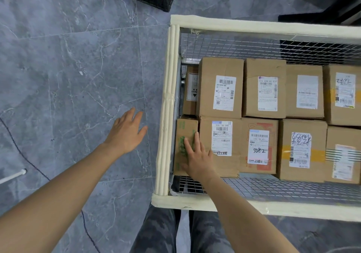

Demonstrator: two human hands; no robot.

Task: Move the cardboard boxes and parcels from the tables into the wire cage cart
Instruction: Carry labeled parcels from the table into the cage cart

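1. We are at the placing step. Our right hand [197,155] rests flat on the small brown cardboard box with green print [184,127], which sits in the near left corner of the wire cage cart with cream padded rim [166,116], just beside a larger brown cardboard box with a white shipping label [221,138].
2. The right fingers [188,145] lie straight on the box top, pressing rather than grasping.
3. The left hand [127,131] hovers over the grey marbled tile floor [68,77] outside the cart's left edge, its fingers spread, released and holding nothing.
4. We judge the box seated. The next move calls for lifting the right hand clear and fetching another parcel from the tables, which are out of view.
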